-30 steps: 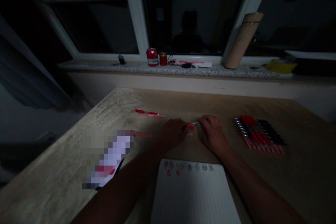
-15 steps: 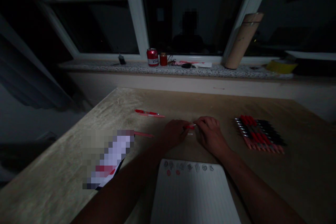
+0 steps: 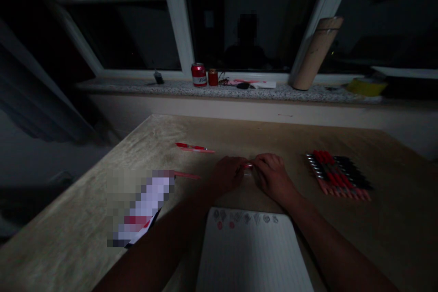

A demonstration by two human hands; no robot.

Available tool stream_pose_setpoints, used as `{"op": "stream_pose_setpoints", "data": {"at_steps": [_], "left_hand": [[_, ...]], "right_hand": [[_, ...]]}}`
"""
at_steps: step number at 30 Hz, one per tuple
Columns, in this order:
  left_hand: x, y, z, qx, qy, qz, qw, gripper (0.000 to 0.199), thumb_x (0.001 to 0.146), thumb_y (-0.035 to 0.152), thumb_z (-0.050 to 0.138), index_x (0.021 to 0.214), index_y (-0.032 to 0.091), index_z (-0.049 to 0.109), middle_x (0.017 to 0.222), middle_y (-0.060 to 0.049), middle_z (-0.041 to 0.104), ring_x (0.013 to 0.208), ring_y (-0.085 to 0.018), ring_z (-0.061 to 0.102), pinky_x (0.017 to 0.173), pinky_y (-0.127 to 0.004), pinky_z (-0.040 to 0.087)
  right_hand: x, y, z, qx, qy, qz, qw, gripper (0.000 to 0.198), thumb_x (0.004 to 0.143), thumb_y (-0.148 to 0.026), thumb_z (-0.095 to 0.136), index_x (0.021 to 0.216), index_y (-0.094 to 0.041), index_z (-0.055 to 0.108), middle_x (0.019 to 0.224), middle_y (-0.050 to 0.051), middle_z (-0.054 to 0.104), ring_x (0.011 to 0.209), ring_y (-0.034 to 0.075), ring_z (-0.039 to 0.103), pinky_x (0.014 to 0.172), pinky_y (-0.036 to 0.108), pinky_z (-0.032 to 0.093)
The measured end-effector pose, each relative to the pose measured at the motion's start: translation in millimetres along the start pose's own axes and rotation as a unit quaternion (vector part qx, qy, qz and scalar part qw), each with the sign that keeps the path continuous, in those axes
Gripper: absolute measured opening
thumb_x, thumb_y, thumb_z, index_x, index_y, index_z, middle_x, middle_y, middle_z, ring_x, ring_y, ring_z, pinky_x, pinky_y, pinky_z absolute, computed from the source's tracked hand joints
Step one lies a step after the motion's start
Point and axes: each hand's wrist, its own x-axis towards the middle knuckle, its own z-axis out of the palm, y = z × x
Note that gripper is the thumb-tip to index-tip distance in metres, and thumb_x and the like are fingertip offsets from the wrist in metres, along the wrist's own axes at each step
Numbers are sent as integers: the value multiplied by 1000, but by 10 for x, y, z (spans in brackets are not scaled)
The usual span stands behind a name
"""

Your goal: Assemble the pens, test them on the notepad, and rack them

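Note:
Between my two hands, just beyond the notebook, is a red pen, mostly covered by fingers. My left hand is closed on its left end, and my right hand pinches the right end. Whether the pen is whole or in parts is too dark to tell. A small pale, thin piece lies on the table under the pen. Nearer to me lies a lined notebook, with dark and red scribbled marks along its top.
Red pens lie at the back left, and another pinkish-red pen beside a blurred phone-like object. A row of red and black pens lies on the right. Cans and a tan cylinder stand on the windowsill.
My right fingers have shifted slightly left and down toward my left hand. The pen has turned a little, and less of its red part shows between my hands.

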Motion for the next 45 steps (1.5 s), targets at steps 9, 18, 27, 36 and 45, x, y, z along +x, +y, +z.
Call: {"op": "stream_pose_setpoints", "data": {"at_steps": [9,18,27,36,45], "left_hand": [[16,3,3,14,18,-23,999,24,90,26,42,106,20,59,100,-3,67,89,-17,60,84,-31,42],[-34,-59,20,12,85,-38,996,26,87,30,44,105,16,57,85,-4,65,77,-15,57,78,-29,44],[-8,-13,-15,10,66,-39,997,24,85,26,45,103,17,59,84,-5,64,79,-16,57,79,-31,44],[-5,-2,-8,62,51,24,996,21,86,24,43,95,16,60,89,-6,63,84,-18,55,80,-33,41],[-18,5,-32,92,-1,55,994,23,80,24,49,100,18,59,99,-7,57,94,-20,50,87,-36,38]], "right_hand": [[0,11,4,25,7,11,1000,27,84,-14,47,106,-20,61,99,8,59,95,23,50,85,39,36],[-27,111,111,275,128,186,934,21,88,-30,50,104,-19,57,95,8,65,84,18,61,75,34,49],[-33,178,176,419,193,257,849,39,81,-38,59,115,-21,52,94,6,64,87,18,63,79,34,50],[-37,152,164,424,190,270,844,43,80,-37,61,119,-23,52,95,5,63,86,17,61,82,36,48],[-52,161,204,413,185,282,846,37,80,-40,61,111,-19,57,98,9,65,92,21,62,85,40,48]]}}
